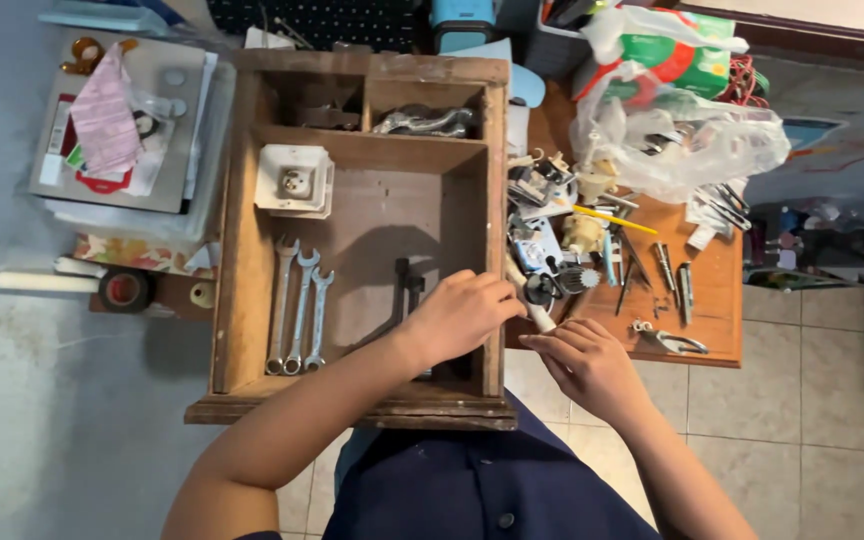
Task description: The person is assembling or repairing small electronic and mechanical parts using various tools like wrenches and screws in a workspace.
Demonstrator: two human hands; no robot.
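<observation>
A wooden drawer [242,250] with compartments lies in front of me. Three wrenches [298,305] lie side by side in its large compartment, and a dark metal tool [405,283] lies near the middle. My left hand [460,318] is curled over the drawer's right wall, just right of the dark tool. Its fingers hide whatever may be under them. My right hand [585,362] hovers at the near edge of the small wooden table [717,305], fingers stretched toward a white-handled tool [536,312], with nothing visibly in it.
A white socket block [295,181] sits in the drawer's upper left and a metal part [424,122] in a back compartment. Screwdrivers, pliers [672,341] and small parts crowd the table. Plastic bags [682,130] lie behind. A tape roll [125,289] and papers sit left.
</observation>
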